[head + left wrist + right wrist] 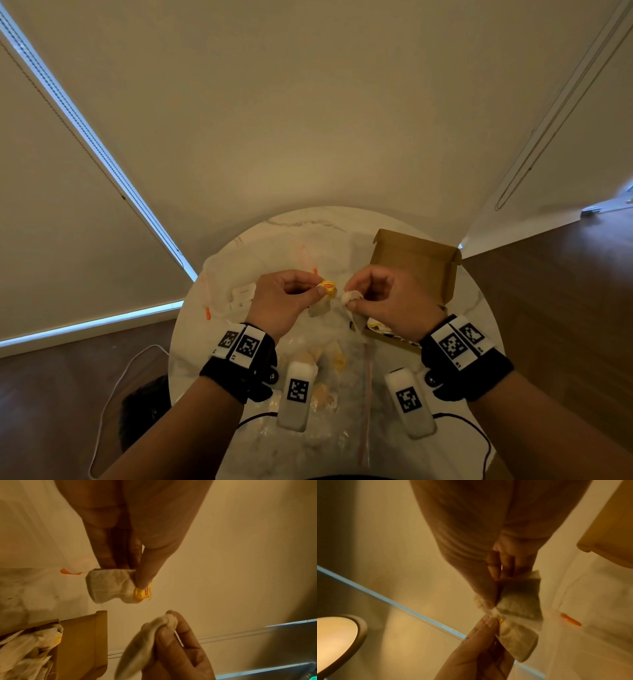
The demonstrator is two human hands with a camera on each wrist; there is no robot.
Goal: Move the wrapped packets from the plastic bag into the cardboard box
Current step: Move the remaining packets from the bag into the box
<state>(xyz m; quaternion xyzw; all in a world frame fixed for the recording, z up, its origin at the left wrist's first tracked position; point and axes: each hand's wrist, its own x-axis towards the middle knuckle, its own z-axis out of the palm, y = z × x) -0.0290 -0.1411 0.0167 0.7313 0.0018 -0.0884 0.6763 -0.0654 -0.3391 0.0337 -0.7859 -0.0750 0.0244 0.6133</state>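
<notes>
Over the round marble table (pixel 301 226) my left hand (pixel 317 290) pinches a small paper packet (pixel 109 586) with a yellow tag (pixel 328 287). Just to its right my right hand (pixel 350 295) pinches a second pale packet (pixel 351 298), which hangs below the fingers (pixel 520 601). The two packets nearly touch at their tops. The open cardboard box (pixel 416 260) stands right of the hands, with several packets (pixel 25 649) inside. A clear plastic bag (pixel 346 387) lies under my wrists and holds more packets (pixel 323 356).
Another clear bag with an orange tab (pixel 208 313) and small white packets (pixel 244 294) lies at the table's left. A white cable (pixel 113 394) runs over the wooden floor on the left. A wall stands behind the table.
</notes>
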